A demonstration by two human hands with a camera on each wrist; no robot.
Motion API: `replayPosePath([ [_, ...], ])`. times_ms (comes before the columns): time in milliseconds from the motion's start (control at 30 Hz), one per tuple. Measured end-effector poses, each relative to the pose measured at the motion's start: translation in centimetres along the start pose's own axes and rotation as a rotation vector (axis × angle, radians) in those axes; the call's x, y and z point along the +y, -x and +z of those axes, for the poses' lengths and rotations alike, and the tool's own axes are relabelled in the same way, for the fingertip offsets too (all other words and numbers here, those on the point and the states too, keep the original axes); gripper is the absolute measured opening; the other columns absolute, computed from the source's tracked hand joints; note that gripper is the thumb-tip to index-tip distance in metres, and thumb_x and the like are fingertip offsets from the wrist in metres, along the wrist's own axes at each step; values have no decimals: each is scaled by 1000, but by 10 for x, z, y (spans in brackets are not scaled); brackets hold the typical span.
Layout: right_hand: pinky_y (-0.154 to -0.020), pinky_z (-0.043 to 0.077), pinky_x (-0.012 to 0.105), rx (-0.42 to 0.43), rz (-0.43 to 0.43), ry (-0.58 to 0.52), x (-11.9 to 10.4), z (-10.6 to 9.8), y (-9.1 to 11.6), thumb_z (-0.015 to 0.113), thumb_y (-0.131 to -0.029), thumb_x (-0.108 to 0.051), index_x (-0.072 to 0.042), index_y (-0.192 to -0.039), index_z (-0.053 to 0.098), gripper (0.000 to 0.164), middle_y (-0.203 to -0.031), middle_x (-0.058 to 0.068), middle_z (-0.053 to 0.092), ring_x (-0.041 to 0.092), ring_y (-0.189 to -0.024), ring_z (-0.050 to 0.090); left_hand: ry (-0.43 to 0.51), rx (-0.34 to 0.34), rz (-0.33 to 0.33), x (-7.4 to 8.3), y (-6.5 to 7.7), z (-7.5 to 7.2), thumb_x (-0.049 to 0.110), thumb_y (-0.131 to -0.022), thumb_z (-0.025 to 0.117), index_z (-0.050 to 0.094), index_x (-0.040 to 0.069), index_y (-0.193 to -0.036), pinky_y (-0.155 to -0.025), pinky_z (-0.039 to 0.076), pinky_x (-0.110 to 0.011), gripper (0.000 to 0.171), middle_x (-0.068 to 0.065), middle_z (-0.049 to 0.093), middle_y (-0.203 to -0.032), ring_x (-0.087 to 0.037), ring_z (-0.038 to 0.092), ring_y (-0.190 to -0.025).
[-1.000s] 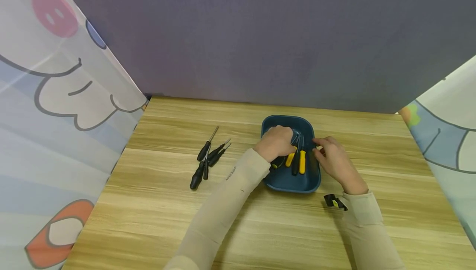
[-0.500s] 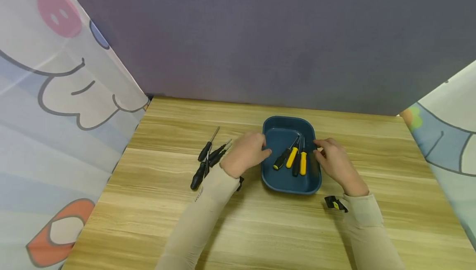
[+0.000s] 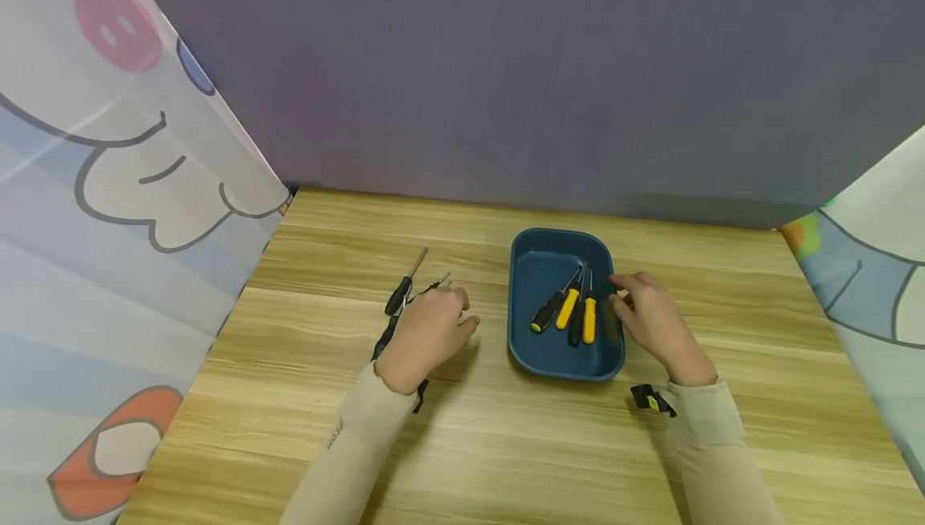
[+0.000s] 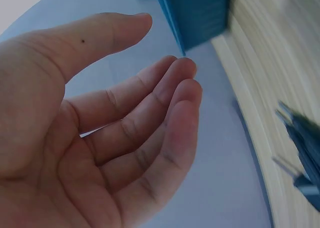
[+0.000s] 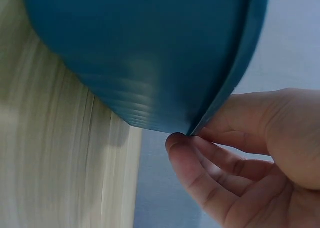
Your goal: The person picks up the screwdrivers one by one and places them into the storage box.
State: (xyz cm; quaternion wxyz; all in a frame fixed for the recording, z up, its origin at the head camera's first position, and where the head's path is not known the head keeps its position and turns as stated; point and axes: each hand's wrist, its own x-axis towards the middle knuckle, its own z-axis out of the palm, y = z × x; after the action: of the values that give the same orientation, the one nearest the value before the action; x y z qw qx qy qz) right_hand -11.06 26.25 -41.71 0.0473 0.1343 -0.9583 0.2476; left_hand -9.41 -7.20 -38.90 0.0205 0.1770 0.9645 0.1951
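Observation:
My left hand hovers over a group of black-handled screwdrivers on the left of the table and partly covers them. The left wrist view shows its fingers loosely bent, with nothing in them. One screwdriver lies just beyond that hand, its shaft pointing away. My right hand holds the right rim of a dark blue tray, fingertips and thumb at the edge. Inside the tray lie a yellow-handled screwdriver, a second yellow one, and black-handled ones, one with a yellow end.
The wood-grain table ends at a grey-purple panel behind. Printed cartoon curtains hang at both sides. A small black device sits at the right wrist.
My left hand has come out of the tray, leaving the screwdrivers lying inside it, and moved left over the black-handled ones. The right hand stays at the tray's rim.

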Motion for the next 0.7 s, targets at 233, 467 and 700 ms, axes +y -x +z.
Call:
replayPosePath([
  [233, -66, 56, 48, -3, -1, -2, 0, 0, 1, 60, -96, 1, 15, -127, 57, 34, -109, 30, 57, 36, -81, 65, -10, 5, -103, -22, 29, -8, 27, -89, 77, 73, 5, -103, -61, 54, -37, 26, -4, 68, -90, -22, 66, -77],
  [467, -67, 56, 48, -16, 12, -10, -1, -2, 1, 60, -96, 1, 15, -127, 57, 34, -110, 30, 57, 36, -82, 65, -13, 27, -202, -45, 46, -14, 28, -90, 76, 72, 5, -102, -51, 47, -33, 26, -4, 65, -82, -19, 58, -63],
  [700, -67, 56, 47, -24, 18, -14, -2, -2, 0, 60, -97, 0, 15, -128, 56, 35, -112, 31, 57, 36, -83, 65, -34, 8, -265, -68, 55, -16, 21, -91, 75, 71, 1, -100, -53, 45, -34, 22, -11, 65, -85, -20, 55, -62],
])
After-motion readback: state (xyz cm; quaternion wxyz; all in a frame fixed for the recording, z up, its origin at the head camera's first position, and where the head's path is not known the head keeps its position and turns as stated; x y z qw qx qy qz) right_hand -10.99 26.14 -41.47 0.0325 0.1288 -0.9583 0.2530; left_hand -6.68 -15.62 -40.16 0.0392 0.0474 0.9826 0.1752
